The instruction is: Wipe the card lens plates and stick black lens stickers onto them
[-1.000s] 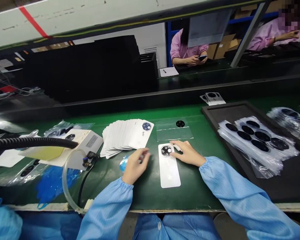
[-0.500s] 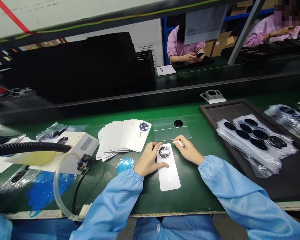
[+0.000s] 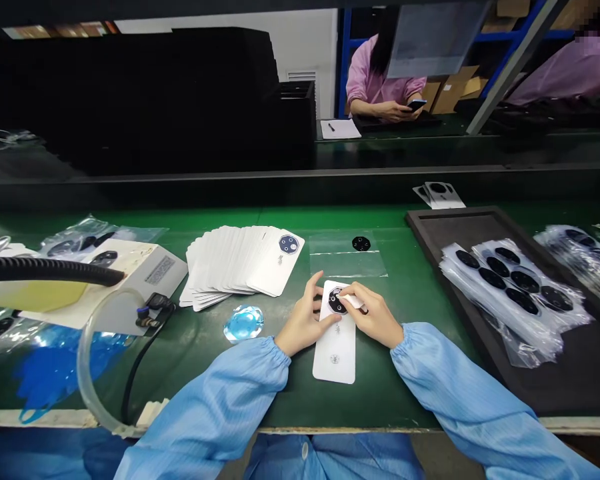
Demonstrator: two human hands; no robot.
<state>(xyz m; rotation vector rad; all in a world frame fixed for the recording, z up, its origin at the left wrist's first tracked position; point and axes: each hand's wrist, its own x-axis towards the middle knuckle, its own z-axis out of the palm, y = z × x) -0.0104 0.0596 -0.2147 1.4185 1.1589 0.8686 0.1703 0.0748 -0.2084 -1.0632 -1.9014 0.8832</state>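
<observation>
A white phone-shaped card (image 3: 335,363) lies on the green bench in front of me, with a black round camera-lens piece (image 3: 336,303) near its top. My left hand (image 3: 303,325) is at the card's left side, fingers spread and thumb tip on the card's face. My right hand (image 3: 375,315) is closed in a pinch around a small white piece (image 3: 354,301), its fingertips over the lens piece. What the white piece is made of I cannot tell. Just beyond lies a clear plastic bag (image 3: 330,263) with another black lens disc (image 3: 361,244) on it.
A fanned pile of white cards (image 3: 230,267) lies left of the bag, near a shiny blue film disc (image 3: 243,323). Further left are a white box (image 3: 153,277) and a black hose (image 3: 45,270). A dark tray (image 3: 460,293) on the right holds bagged lens pieces (image 3: 505,287). A person sits beyond.
My right hand has moved left from beside the card onto the lens piece, bringing the white piece along. My left index finger has lifted away from the card. The view has tilted down.
</observation>
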